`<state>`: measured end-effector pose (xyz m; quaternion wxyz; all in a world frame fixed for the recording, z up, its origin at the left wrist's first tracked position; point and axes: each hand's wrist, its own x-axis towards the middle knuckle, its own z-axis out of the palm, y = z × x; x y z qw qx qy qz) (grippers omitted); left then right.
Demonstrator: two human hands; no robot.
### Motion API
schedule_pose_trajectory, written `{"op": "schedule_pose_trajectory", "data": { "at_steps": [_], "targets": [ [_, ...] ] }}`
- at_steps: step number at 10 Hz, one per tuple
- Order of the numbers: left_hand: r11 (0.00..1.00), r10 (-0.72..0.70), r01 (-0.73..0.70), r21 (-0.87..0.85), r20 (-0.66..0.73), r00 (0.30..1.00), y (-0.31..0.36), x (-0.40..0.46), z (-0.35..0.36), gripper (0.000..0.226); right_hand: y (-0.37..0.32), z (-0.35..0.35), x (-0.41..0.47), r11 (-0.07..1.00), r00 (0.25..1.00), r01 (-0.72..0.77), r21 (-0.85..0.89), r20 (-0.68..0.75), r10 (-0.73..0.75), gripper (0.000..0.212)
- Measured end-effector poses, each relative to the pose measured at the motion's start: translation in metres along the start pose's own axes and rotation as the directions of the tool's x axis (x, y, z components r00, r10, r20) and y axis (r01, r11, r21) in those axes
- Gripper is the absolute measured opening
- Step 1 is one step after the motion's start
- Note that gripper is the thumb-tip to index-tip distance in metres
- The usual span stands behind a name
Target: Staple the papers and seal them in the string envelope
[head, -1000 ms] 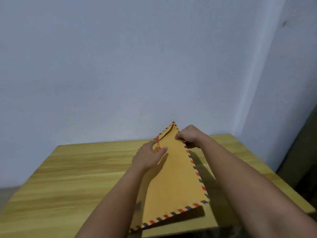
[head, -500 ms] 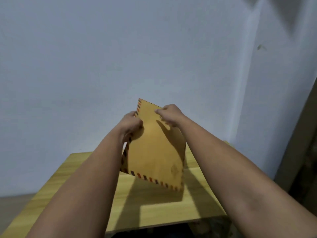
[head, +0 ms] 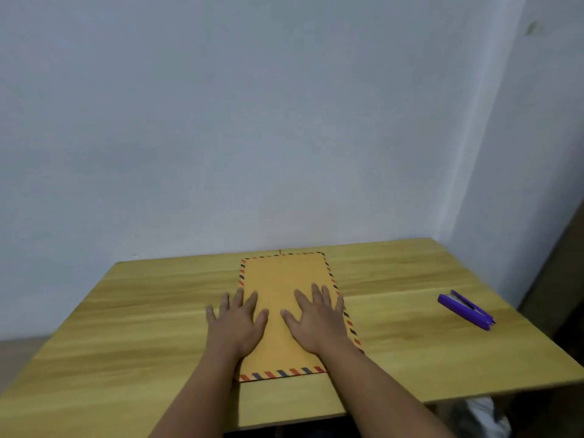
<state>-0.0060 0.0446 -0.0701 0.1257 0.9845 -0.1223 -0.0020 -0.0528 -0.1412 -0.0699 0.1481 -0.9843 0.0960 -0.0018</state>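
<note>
Flat kraft envelope [head: 284,279] on wooden desk [head: 126,311].
Left hand [head: 235,324] and right hand [head: 317,320] lie spread, palms pressing it; purple stapler [head: 464,309] right.

Both forearms bare, no sleeves or, apparently, jewellery on either hand.

1. Wooden table [head: 126,327], light yellowish finish with the grain running left to right. Its near edge cuts across the bottom of the shot.
2. Plain pale wall [head: 252,121] right behind the table's far edge, pretty much blank.
3. A second wall [head: 537,137] meets it on the right, making a corner, with one little dark mark up high.
4. Something whitish [head: 480,412] sits under the table's right side, too blurry to make out.
</note>
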Motion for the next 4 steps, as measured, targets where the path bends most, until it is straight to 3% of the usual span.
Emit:
{"op": "schedule_pose_trajectory", "data": {
  "at_steps": [3, 4],
  "targets": [
    [0.998, 0.032, -0.034, 0.062, 0.031, 0.999, 0.005, 0.007, -0.006, 0.068, 0.000, 0.000, -0.001, 0.999, 0.998, -0.049, -0.022, 0.026, 0.049, 0.081],
    [0.996, 0.077, -0.073, 0.049, -0.091, 0.993, 0.011, 0.002, -0.012, 0.067, -0.007, -0.024, 0.001, 0.977, 0.998, -0.035, 0.209, -0.041, 0.044, 0.079]
  ]
}}
